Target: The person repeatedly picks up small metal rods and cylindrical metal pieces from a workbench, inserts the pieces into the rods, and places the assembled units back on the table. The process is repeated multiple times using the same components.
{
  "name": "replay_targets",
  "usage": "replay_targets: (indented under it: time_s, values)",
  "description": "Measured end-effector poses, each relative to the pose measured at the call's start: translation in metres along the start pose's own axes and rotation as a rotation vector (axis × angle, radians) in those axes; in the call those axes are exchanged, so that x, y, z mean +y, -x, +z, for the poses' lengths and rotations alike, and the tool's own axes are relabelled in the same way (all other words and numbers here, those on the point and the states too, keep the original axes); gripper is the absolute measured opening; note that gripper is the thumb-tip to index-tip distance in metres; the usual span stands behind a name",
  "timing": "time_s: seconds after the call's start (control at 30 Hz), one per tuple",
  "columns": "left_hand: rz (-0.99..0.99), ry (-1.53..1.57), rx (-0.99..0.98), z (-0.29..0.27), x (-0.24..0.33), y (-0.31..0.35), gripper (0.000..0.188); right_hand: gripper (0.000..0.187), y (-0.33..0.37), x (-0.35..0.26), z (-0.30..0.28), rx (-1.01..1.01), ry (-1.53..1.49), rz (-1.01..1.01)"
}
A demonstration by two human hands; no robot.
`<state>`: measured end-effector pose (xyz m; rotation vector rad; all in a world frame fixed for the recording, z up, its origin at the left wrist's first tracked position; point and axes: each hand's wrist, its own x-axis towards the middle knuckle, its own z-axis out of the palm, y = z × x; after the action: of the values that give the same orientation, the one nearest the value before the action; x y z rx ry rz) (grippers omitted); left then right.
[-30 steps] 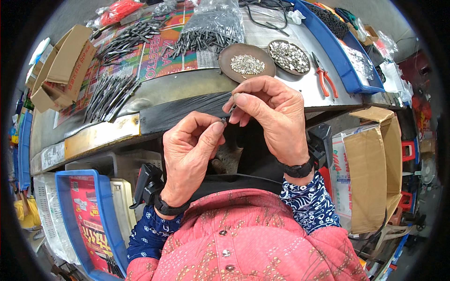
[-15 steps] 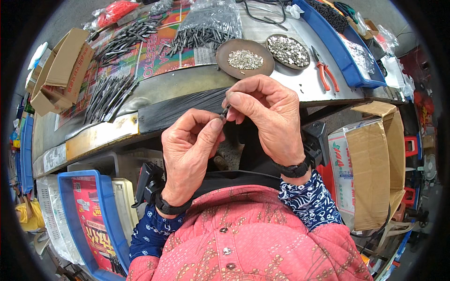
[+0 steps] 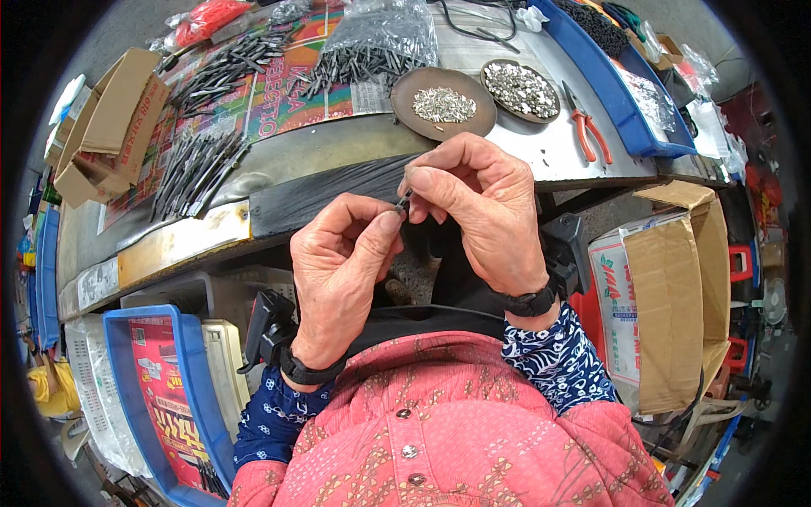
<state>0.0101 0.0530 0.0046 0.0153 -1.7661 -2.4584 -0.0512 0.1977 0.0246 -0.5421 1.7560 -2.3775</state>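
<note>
My left hand [image 3: 336, 266] and my right hand [image 3: 488, 215] meet in front of the table's near edge, each in a thumb-and-finger pinch. Between their fingertips is a small dark part [image 3: 405, 199] with a light glint; the fingers cover most of it. Just beyond my right hand sits a brown round dish [image 3: 408, 117] of small silvery metal pieces [image 3: 444, 105]. Beside it, a second dark dish [image 3: 541, 119] carries black and whitish bits. Bundled thin black strips [image 3: 198, 176] lie on the table to the left.
Red-handled pliers [image 3: 591, 135] lie right of the dishes, near a long blue tray [image 3: 604, 84]. More black strips [image 3: 241, 68] and a clear bag [image 3: 380, 29] lie farther back. Cardboard boxes stand on the left tabletop [image 3: 118, 127] and at my right [image 3: 676, 313]. A blue crate [image 3: 215, 422] is lower left.
Both hands keep their pinch on the small dark part. My right hand has shifted very slightly left and up; the rest looks the same.
</note>
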Motion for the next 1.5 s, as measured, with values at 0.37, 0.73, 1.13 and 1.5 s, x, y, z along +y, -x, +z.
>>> replay_targets:
  time_s: [0.37, 0.73, 1.13, 1.5]
  values:
    - [0.056, -0.048, -0.012, 0.001, -0.001, 0.001, 0.012, 0.004, 0.004, 0.006, 0.000, -0.018, -0.055, -0.004]
    - [0.051, -0.154, -0.038, 0.004, 0.007, -0.015, 0.010, 0.012, -0.001, -0.007, -0.028, 0.099, 0.235, -0.128]
    - [0.234, -0.145, -0.012, 0.000, 0.001, -0.041, 0.010, 0.041, -0.031, -0.014, -0.181, 0.653, 1.802, -0.173]
    - [0.310, -0.050, 0.006, 0.003, -0.019, -0.055, 0.010, 0.034, -0.041, 0.000, -0.188, 0.787, 1.804, -0.132]
